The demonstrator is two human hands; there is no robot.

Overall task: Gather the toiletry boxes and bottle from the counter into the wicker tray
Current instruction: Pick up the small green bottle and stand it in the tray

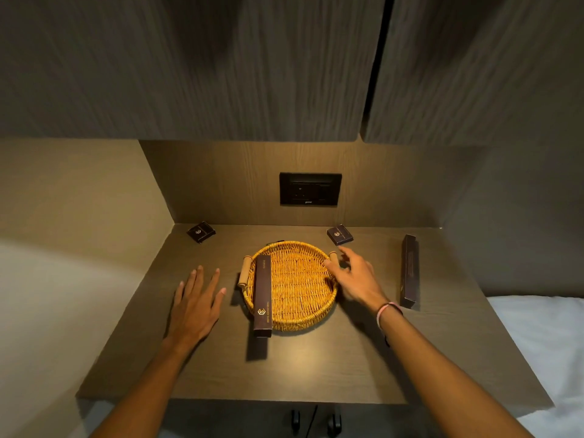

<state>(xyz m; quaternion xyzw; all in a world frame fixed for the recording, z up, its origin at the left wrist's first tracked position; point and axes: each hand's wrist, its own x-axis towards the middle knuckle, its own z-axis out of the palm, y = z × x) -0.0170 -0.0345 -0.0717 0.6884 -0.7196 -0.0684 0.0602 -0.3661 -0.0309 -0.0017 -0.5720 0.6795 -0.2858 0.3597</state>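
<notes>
Centrally on the desk (316, 368) sits the round wicker tray (294, 289), a wooden handle at each side. One long box (263, 295) lies across the tray's left part, its near end jutting over the front rim. A second long box (409, 270) lies near the desk's right edge, well apart from the tray. A small box (340, 234) rests toward the back edge, just behind the tray's right handle; another small box (201, 231) sits in the back left corner. Something dark peeks out behind the tray's far rim, too hidden to identify.

The left hand (196, 303) lies flat, fingers spread, holding nothing, just left of the tray. The right hand (355, 276) hovers at the tray's right rim, fingers loosely parted and empty, forefinger stretched toward the nearer small box. A pink band (387, 312) circles that wrist.
</notes>
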